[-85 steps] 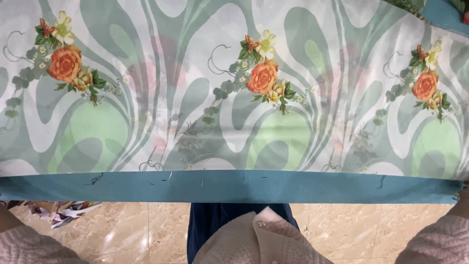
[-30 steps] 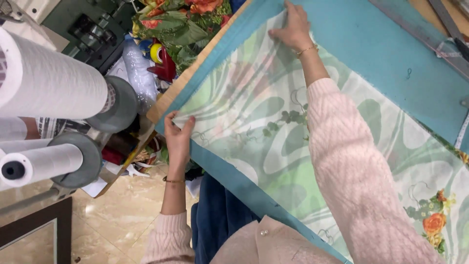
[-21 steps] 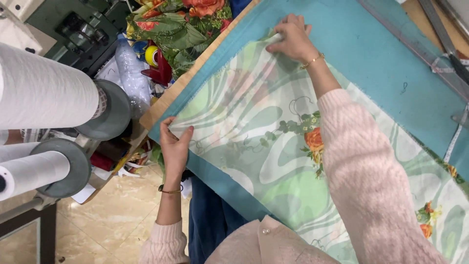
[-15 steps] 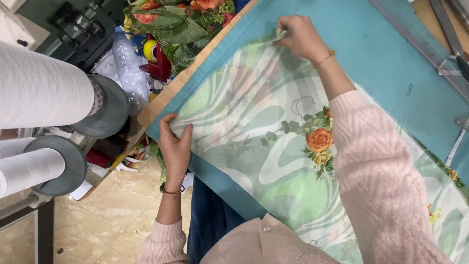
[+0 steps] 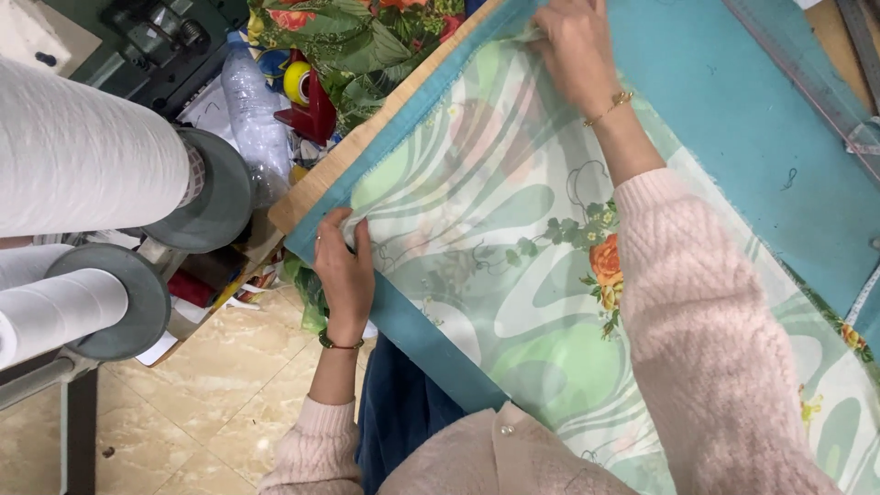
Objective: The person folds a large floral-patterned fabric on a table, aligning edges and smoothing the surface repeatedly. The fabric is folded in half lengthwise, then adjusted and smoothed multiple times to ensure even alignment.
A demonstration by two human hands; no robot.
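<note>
A pale green and white fabric (image 5: 495, 247) printed with orange flowers lies spread over a teal table cover (image 5: 733, 137). My left hand (image 5: 344, 270) pinches the fabric's near corner at the table's edge. My right hand (image 5: 573, 46) reaches across and grips the fabric's far corner, its pink knitted sleeve (image 5: 706, 321) lying over the cloth. A bracelet sits on each wrist.
Two large white rolls (image 5: 82, 165) on grey discs stand at the left over a tiled floor (image 5: 183, 422). Leafy floral cloth (image 5: 367, 37), a plastic bottle (image 5: 247, 110) and small clutter lie beyond the table's wooden edge. A clear ruler (image 5: 807, 73) rests on the teal cover.
My view turned from the fabric's long edge to its left end. Both hands took hold of the end corners, and the fabric has slid toward that end.
</note>
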